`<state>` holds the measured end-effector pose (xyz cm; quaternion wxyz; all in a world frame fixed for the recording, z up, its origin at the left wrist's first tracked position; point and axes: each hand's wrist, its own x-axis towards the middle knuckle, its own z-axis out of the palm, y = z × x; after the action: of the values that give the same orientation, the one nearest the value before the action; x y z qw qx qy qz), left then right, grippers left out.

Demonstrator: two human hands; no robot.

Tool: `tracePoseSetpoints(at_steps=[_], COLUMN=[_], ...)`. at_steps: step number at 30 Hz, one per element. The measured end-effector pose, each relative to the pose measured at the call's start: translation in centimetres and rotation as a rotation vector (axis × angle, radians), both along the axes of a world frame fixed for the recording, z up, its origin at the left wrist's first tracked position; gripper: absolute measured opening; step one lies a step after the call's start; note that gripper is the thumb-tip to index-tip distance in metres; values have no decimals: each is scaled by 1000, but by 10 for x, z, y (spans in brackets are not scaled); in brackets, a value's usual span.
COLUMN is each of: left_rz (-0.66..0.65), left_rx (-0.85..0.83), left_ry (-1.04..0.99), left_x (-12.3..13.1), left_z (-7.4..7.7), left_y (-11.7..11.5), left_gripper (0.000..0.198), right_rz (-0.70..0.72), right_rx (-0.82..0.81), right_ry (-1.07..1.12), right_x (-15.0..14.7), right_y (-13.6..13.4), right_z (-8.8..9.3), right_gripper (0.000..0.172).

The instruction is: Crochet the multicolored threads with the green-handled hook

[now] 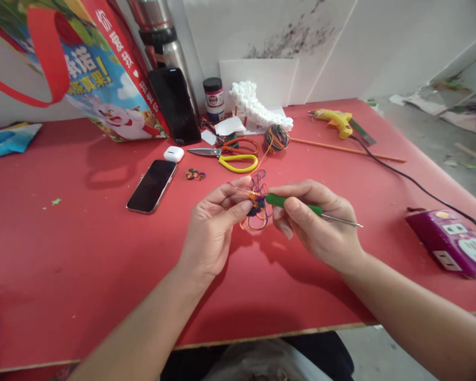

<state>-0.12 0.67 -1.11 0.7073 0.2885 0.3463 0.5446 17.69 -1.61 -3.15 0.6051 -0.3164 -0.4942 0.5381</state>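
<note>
My left hand pinches a small piece of multicoloured crochet work in purple, orange and dark blue, with loose loops of yarn around it. My right hand is closed on the green handle of a crochet hook. One metal end of the hook reaches into the yarn piece; the other points right, out past my fingers. An orange strand leads from the work up toward a ball of multicoloured yarn. Scissors with orange and yellow handles lie just beyond my hands.
On the red table are a phone, an earbud case and a small yarn scrap. Behind stand an upright phone, a jar and a gift bag. At right are a glue gun and a purple power socket.
</note>
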Motion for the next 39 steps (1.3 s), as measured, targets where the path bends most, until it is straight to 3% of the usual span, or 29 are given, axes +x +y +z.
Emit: tracePoseSetpoints(at_steps=[13, 23, 28, 39], left_rz=[51, -4, 42, 23], left_rx=[-33, -80, -57, -28], left_ry=[58, -49, -34, 13], left_x=[1, 3, 6, 0], left_z=[-1, 2, 3, 4], left_y=[1, -1, -4, -1], left_gripper=[31, 39, 27, 32], right_rz=[-7, -52, -141, -93], right_rx=[-17, 241, 123, 15], right_ry=[-8, -175, -126, -62], right_x=[-3, -5, -5, -6], right_y=[2, -6, -5, -4], right_z=[-5, 4, 0, -3], right_gripper=[11, 21, 16, 12])
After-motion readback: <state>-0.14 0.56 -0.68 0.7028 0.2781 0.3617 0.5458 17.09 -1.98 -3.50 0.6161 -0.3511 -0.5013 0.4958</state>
